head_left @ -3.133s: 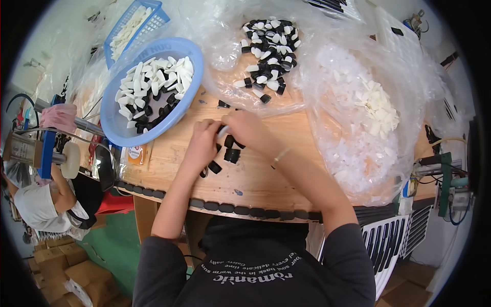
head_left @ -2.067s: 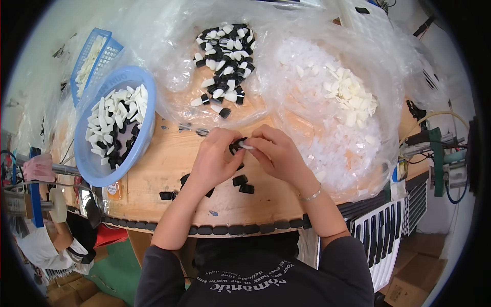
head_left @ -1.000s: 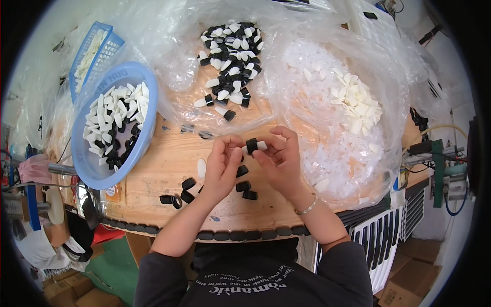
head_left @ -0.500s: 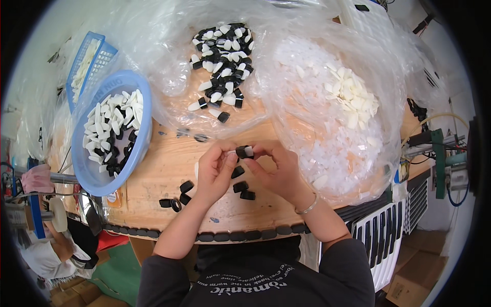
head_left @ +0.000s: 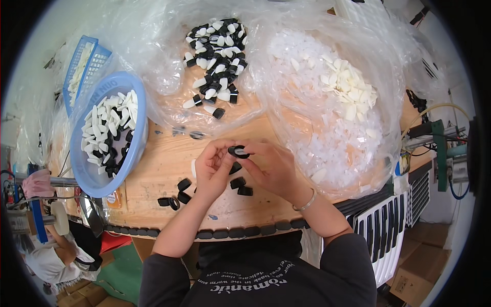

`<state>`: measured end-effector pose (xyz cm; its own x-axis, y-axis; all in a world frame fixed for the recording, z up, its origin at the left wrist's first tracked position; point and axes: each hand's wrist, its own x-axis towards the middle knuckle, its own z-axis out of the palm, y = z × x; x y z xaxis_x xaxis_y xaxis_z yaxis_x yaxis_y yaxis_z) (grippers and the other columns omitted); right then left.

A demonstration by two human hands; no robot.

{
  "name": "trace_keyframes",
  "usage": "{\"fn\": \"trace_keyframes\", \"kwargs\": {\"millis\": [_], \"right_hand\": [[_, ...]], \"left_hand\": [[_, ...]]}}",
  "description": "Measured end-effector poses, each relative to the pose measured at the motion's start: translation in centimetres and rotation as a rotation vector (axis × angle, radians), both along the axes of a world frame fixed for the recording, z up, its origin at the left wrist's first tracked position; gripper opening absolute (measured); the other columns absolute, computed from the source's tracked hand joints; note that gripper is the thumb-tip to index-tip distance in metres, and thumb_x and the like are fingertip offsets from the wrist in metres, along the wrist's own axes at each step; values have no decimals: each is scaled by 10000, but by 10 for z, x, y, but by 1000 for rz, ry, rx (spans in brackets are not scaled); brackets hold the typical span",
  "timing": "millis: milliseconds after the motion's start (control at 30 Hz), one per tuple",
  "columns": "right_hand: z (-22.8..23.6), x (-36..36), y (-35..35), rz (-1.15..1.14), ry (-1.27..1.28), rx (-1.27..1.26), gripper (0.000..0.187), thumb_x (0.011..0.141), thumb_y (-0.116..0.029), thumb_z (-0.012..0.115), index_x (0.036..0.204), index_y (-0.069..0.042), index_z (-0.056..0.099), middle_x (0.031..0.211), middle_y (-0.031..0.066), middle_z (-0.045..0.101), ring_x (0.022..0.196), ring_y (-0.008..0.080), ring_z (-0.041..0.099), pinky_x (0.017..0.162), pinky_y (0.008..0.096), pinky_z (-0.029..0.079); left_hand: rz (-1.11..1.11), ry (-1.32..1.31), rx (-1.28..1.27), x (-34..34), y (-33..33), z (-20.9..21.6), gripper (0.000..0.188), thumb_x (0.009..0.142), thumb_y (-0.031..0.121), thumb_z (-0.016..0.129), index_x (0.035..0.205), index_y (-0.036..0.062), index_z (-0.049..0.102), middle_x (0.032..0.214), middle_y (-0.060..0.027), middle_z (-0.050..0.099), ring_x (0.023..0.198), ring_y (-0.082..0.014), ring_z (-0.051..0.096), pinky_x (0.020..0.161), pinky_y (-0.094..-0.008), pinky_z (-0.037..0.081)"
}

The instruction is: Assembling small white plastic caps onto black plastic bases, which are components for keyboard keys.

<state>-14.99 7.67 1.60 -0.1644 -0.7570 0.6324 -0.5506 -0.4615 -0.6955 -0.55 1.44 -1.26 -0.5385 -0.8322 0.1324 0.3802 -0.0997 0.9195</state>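
Above the middle of the table, a small black hollow cap (head_left: 239, 152) is tilted so that its oval opening and a pale inside show. My right hand (head_left: 272, 166) pinches it between thumb and fingertips from the right. My left hand (head_left: 214, 168) is closed at its left edge, fingers curled; its fingertips are partly hidden. Below my hands, loose black caps (head_left: 237, 182) lie on the wood, with more black caps (head_left: 183, 184) left of my left forearm. Part of a white piece (head_left: 194, 169) shows beside my left hand.
A blue basin (head_left: 141, 132) of white and black pieces stands left, before a blue basket (head_left: 104, 55). Black caps with white tabs (head_left: 220, 56) are heaped on plastic sheeting (head_left: 169, 66). Cream ovals (head_left: 353, 92) and clear flakes (head_left: 337, 153) lie right. Black pads (head_left: 236, 233) line the near edge.
The black cap has turned, so its opening shows instead of its side. The white bit that stuck out by my left fingertips is no longer visible. Both hands stay close together.
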Motion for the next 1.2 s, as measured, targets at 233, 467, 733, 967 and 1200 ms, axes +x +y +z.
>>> {"fn": "trace_keyframes", "kwargs": {"millis": [233,467,733,967,1200], "right_hand": [[3,-1,-1,91,-57,26,202,738,31,717,897,-28,607,954,124,663,782,212,662,664,276,532],[3,-6,0,143,-206,162,173,741,37,716,871,-16,615,900,109,649,793,174,634,692,263,497],[7,-3,1,83,-135,121,194,721,21,736,868,-20,617,822,96,623,694,199,612,617,268,494],[8,-7,4,101,-44,148,186,730,2,736,869,-31,618,787,94,606,653,221,597,557,287,479],[6,-4,4,42,82,27,182,738,-7,729,887,-22,625,812,91,597,641,221,574,552,292,472]], "left_hand": [[189,-228,-539,2,-7,2,74,876,-13,579,949,-22,584,921,-107,623,830,-176,581,769,-266,455],[209,-284,-699,2,-9,6,78,816,-40,601,886,-10,584,826,-137,602,740,-240,581,696,-284,462],[79,-396,-757,8,-16,11,144,751,-63,621,884,-12,594,803,-132,576,719,-274,559,652,-302,456],[17,-458,-909,10,-22,22,161,723,-83,616,871,-23,598,832,-136,578,766,-300,546,672,-327,456],[62,-362,-796,8,-22,16,178,735,-82,623,905,-27,630,884,-136,618,807,-291,565,725,-338,462]]}}
